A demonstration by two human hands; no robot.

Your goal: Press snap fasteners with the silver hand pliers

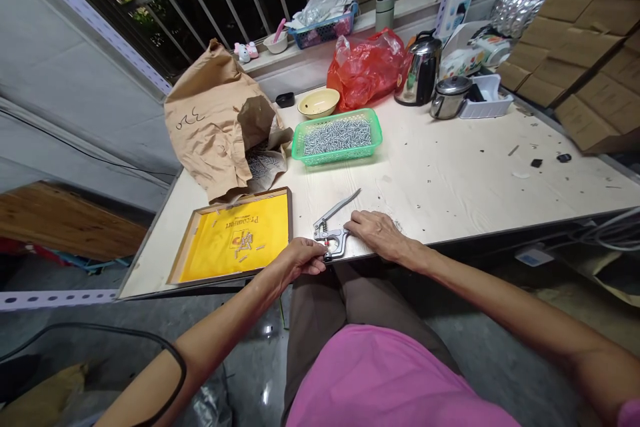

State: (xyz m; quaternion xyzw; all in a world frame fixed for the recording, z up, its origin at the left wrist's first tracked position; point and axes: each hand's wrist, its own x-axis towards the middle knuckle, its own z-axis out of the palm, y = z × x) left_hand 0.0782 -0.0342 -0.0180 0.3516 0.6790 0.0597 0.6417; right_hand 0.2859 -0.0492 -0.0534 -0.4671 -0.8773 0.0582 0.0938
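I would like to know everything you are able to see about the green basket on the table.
The green plastic basket is shallow and rectangular, with open lattice walls. Many small silvery metal pins fill it, lying mostly side by side. It sits flat on the pale table, close to the brown paper bag and just in front of a pale yellow bowl. No hand touches it.

Silver hand press point(330, 237), yellow printed tray lining point(250, 260), green mesh basket point(336, 157), red plastic bag point(363, 73)

Left hand point(299, 260) gripping a metal hand press point(330, 239) at the table edge point(450, 235), right hand point(375, 233) just beside it on the pale tabletop point(440, 193), yellow-lined tray point(289, 220) to the left, green plastic basket point(377, 137) of small silver parts point(337, 137) ahead
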